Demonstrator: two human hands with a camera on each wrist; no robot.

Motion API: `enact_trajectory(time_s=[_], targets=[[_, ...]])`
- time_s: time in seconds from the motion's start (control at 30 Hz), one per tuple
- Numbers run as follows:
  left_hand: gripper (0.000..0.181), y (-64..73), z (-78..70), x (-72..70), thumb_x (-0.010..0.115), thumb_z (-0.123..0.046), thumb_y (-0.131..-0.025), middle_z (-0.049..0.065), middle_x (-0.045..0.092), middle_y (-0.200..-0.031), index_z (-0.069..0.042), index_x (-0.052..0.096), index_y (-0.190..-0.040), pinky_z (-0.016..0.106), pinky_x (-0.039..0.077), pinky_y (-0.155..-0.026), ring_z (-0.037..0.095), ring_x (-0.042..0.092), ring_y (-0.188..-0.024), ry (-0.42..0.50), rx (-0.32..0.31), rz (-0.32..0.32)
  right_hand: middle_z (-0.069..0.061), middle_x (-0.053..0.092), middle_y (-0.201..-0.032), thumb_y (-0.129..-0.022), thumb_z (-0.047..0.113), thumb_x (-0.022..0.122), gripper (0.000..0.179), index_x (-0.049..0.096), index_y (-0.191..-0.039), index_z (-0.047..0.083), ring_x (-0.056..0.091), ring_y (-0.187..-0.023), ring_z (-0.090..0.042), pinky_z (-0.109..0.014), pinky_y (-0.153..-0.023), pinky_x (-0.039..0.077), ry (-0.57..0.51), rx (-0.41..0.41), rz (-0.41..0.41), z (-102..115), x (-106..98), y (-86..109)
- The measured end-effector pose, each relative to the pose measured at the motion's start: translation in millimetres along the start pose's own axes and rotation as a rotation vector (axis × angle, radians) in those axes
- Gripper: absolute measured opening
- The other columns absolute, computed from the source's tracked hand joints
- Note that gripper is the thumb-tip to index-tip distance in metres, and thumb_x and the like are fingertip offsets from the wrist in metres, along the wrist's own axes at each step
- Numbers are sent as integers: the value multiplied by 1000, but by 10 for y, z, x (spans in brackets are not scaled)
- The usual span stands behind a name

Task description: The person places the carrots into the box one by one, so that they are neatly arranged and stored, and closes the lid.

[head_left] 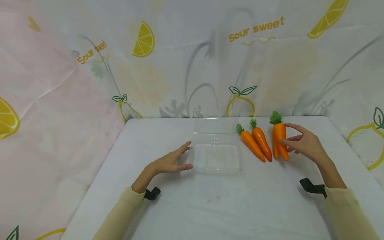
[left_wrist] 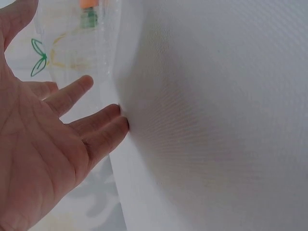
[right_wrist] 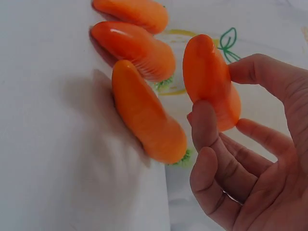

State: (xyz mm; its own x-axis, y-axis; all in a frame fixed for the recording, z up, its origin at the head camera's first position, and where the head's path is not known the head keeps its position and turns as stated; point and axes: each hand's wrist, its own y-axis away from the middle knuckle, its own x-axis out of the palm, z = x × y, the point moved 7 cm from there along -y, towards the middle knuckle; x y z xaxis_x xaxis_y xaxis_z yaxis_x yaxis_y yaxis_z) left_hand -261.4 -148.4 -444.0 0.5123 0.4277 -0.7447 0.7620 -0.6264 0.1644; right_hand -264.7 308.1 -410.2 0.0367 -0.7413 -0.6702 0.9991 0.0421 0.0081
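Note:
My right hand (head_left: 306,143) pinches an orange carrot (right_wrist: 209,79) between thumb and fingers, holding it up off the table. Under and beside it in the head view lies another carrot (head_left: 275,143), partly covered by the held one. To the left, two more carrots, a middle one (head_left: 261,141) and a leftmost one (head_left: 252,145), rest with green tops pointing away. A clear plastic box (head_left: 216,171) stands on the table with its lid (head_left: 214,126) folded back. My left hand (head_left: 171,161), fingers spread, is at the box's left side; whether it touches cannot be told.
A white cloth covers the table (head_left: 228,213). Behind it hangs a curtain (head_left: 180,73) printed with lemons and words. Black wrist mounts, left (head_left: 153,194) and right (head_left: 312,186), stick out from the sleeves. The leftmost carrot lies close to the box's right side.

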Motion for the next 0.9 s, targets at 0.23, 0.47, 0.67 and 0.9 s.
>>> enact_trajectory(time_s=[0.23,0.47,0.67,0.9], targets=[[99,0,10,-2,63,-59,-89,4,33,-157,-19,5,-160,47,26,-114,21,27,-144,1,2,-5,-34,63,-113,-93,37,69,77,32,-153,8,69,-72,-33,-34,-60,55,-37,-27,36,151,78,-16],[100,-6,31,3,63,-59,-89,2,33,-157,-20,6,-160,47,27,-113,20,28,-144,-3,7,-16,-30,64,-113,-91,33,72,72,38,-151,12,66,-71,-30,-35,-60,55,-85,-76,84,294,179,-47],[99,-6,37,7,63,-60,-89,3,33,-157,-20,6,-160,47,27,-113,20,28,-144,-8,5,-18,-25,64,-113,-89,34,75,72,41,-150,15,66,-90,-30,-36,-67,55,-103,-87,113,416,277,-74],[99,-9,31,10,63,-59,-89,1,31,-158,-19,6,-160,47,27,-113,19,28,-143,-7,1,-21,-23,68,-109,-88,30,77,70,45,-148,14,69,-85,-31,-37,-68,56,-143,-142,151,593,418,-155]])
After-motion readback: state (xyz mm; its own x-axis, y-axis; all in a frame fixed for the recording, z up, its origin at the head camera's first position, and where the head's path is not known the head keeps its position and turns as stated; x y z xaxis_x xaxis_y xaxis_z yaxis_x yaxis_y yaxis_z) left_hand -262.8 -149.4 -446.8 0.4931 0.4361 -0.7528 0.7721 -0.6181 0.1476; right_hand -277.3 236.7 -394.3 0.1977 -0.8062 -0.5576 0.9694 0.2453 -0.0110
